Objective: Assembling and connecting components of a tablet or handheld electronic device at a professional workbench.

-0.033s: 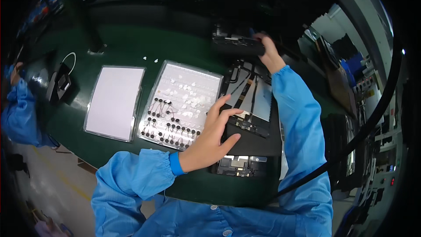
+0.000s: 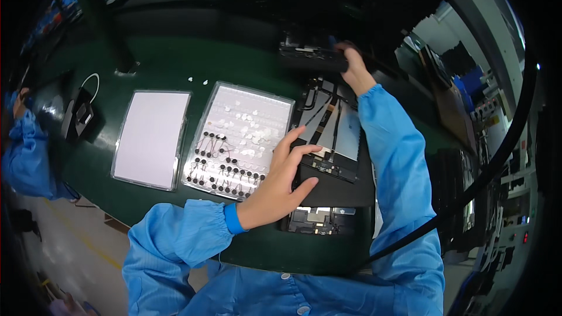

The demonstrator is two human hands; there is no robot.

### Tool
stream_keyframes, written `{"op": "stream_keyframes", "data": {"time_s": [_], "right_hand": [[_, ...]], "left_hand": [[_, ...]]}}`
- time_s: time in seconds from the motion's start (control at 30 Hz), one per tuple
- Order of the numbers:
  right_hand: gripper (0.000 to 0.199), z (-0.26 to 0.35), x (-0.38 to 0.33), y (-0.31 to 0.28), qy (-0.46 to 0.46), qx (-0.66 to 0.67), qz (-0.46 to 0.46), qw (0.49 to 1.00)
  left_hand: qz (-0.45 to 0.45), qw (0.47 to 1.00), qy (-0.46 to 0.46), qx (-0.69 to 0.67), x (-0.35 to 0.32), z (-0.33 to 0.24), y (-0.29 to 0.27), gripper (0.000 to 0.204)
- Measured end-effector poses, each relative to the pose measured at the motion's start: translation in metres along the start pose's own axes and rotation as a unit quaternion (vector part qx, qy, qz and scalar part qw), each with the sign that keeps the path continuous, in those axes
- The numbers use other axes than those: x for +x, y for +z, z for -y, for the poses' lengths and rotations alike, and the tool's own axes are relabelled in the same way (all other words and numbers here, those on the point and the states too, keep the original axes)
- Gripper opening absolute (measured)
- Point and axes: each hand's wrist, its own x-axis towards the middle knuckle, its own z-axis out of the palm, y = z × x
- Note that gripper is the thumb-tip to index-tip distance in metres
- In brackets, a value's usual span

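The blurred black slab with exposed metallic parts along its top [image 2: 310, 52] is just beyond the opened black device with a silver-grey panel and dark ribbon cables [image 2: 346, 131]. The right hand [image 2: 355, 70] has its grip closed round the slab's right end. At the opened device's near left side is the left hand [image 2: 272, 190], its grip wide and empty, fingers spread and thumb apart; whether its fingertips touch the device cannot be told. A flat black sheet [image 2: 339, 193] reaches out from under the opened device, and nearer the person than the device lies a smaller black module with metallic plates [image 2: 321, 220]. Left of the device is a clear plastic tray with black discs, thin wires and white bits [image 2: 276, 95]; farther left, a clear-edged rectangular white panel [image 2: 152, 137]. All lie on the dark green bench [image 2: 252, 251].
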Motion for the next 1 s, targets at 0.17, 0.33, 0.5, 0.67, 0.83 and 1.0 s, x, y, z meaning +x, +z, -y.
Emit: {"op": "stream_keyframes", "data": {"time_s": [0.17, 0.33, 0.5, 0.67, 0.83, 1.0], "right_hand": [[0.033, -0.013, -0.010, -0.001, -0.169, -0.307, -0.123, 0.928], [0.038, 0.009, -0.047, -0.046, -0.162, -0.591, 0.027, 0.790], [0.023, 0.010, -0.113, -0.037, -0.162, -0.487, 0.156, 0.844], [0.029, 0.023, -0.151, -0.043, -0.202, -0.462, 0.136, 0.853], [0.031, 0.021, -0.190, -0.055, -0.196, -0.389, 0.138, 0.890], [0.025, 0.030, -0.211, -0.050, -0.206, -0.381, 0.124, 0.893]], "left_hand": [[0.019, 0.996, 0.018, 0.086, -0.002, -0.007, -0.005, 0.057], [0.090, 0.975, 0.020, 0.203, 0.005, -0.020, -0.017, 0.101], [0.095, 0.968, 0.020, 0.230, 0.005, -0.026, -0.018, 0.104], [0.069, 0.982, -0.041, 0.171, 0.000, -0.036, -0.015, 0.108], [0.122, 0.958, -0.032, 0.256, -0.017, -0.045, -0.013, 0.104], [0.142, 0.957, -0.002, 0.254, -0.033, -0.040, -0.009, 0.099]]}}
